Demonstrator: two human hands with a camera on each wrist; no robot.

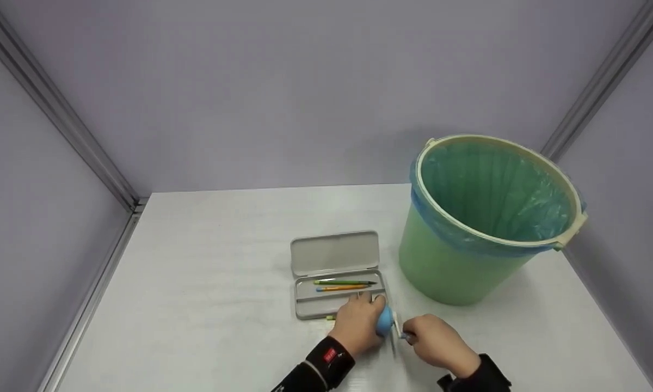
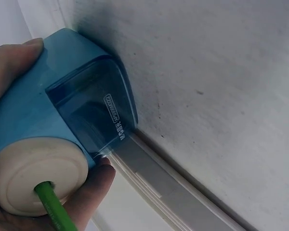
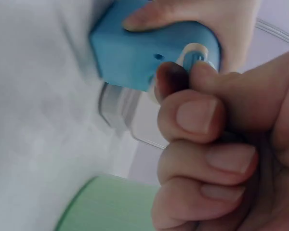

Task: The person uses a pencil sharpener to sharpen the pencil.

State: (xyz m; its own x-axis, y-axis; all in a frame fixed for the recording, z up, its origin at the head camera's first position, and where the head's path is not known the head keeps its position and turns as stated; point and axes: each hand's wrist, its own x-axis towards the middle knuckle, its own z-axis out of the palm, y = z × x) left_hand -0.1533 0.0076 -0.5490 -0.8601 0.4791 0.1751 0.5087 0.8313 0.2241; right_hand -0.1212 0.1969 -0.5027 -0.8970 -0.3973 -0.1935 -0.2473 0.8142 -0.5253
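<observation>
A blue hand-crank pencil sharpener (image 1: pixel 384 321) stands on the white table, at the near right corner of an open grey pencil case (image 1: pixel 334 255). My left hand (image 1: pixel 356 324) grips its body from the left. In the left wrist view, a green pencil (image 2: pixel 54 208) sticks into the hole of the sharpener's pale round front; a dark see-through shavings drawer (image 2: pixel 96 106) shows on its side. On the sharpener's right, my right hand (image 1: pixel 438 340) pinches the crank handle (image 3: pixel 195 58) between thumb and forefinger, the other fingers curled. The pencil's tip is hidden inside the sharpener.
Inside the pencil case lie a green pencil (image 1: pixel 344 282) and an orange pencil (image 1: pixel 342 288). A big green bin (image 1: pixel 451 267) with a blue-green bag liner stands at the right, behind my right hand. Grey walls (image 1: pixel 283 98) surround the white table (image 1: pixel 196 261).
</observation>
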